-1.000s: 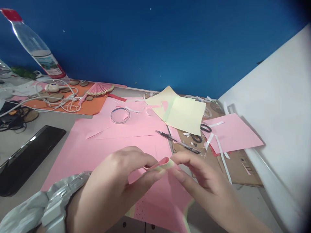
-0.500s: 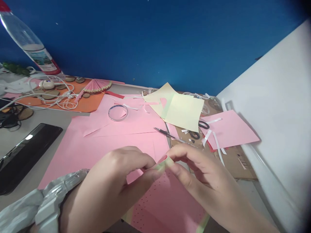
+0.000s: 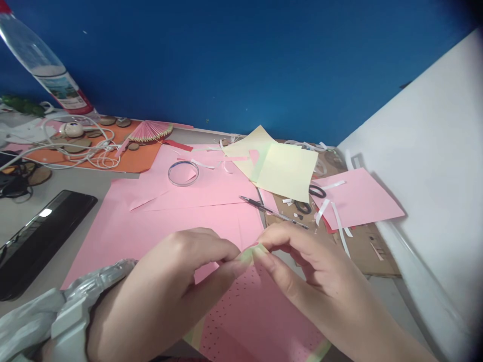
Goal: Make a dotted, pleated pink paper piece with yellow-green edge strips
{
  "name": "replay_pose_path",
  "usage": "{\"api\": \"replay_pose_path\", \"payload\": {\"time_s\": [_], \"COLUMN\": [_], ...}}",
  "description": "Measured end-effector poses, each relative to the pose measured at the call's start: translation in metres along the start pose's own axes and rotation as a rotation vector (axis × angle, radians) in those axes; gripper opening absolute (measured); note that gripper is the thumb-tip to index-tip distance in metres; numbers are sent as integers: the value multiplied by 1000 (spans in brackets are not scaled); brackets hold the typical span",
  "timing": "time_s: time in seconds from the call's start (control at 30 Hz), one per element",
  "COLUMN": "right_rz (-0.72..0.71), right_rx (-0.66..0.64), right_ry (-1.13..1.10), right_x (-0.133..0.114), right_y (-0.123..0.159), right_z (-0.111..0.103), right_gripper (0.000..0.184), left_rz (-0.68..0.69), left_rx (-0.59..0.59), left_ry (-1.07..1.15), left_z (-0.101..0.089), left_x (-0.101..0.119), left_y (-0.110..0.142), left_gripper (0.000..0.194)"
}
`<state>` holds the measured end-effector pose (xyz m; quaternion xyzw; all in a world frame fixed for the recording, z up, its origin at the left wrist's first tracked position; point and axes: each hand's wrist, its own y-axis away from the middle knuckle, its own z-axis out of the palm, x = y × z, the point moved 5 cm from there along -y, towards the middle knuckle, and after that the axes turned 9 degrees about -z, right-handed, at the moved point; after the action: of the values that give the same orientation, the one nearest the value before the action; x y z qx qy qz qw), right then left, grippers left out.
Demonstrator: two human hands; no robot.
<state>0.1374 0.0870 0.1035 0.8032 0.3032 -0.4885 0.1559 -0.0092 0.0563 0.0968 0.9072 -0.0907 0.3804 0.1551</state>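
Note:
A pink sheet of paper (image 3: pixel 264 311) with small dark dots and pale green edge strips hangs toward me, low in the view. My left hand (image 3: pixel 177 281) pinches its far green edge between thumb and fingers. Close beside it, my right hand (image 3: pixel 302 271) grips the same edge with thumb and forefinger. Between the two thumbs the edge is bent up into a small fold. My fingers hide part of that edge. Just beyond my right hand a black-and-clear pen (image 3: pixel 271 211) lies across the paper's border.
Large pink sheets (image 3: pixel 151 221) cover the table, with a tape roll (image 3: pixel 183 173) on them. Behind lie yellow sheets (image 3: pixel 287 171), scissors (image 3: pixel 317 191) and white paper strips (image 3: pixel 339 226). Leftward are a black case (image 3: pixel 45 241), a pink folded fan (image 3: pixel 151 131), cables (image 3: pixel 109 156) and a bottle (image 3: pixel 56 80).
The edge between my thumbs has been pressed flatter, and less of the pink inside shows. My right thumb has shifted slightly left. Both hands keep their grip.

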Motion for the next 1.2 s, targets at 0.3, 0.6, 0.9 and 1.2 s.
{"api": "replay_pose_path", "payload": {"time_s": [0.3, 0.6, 0.9, 1.2], "right_rz": [-7, -14, 13, 56], "right_rx": [16, 7, 4, -24], "right_ry": [15, 15, 22, 1], "right_x": [1, -2, -3, -1], "right_y": [1, -2, -5, -5], "right_z": [2, 1, 0, 2], "right_gripper": [13, 13, 15, 15], "left_rz": [-25, -24, -35, -78], "left_rx": [-25, -34, -63, -86], "left_ry": [-22, -38, -15, 1], "left_z": [2, 2, 3, 2], "left_x": [-3, -3, -6, -5], "left_y": [-1, -3, 0, -4], "left_gripper": [38, 40, 40, 41]}}
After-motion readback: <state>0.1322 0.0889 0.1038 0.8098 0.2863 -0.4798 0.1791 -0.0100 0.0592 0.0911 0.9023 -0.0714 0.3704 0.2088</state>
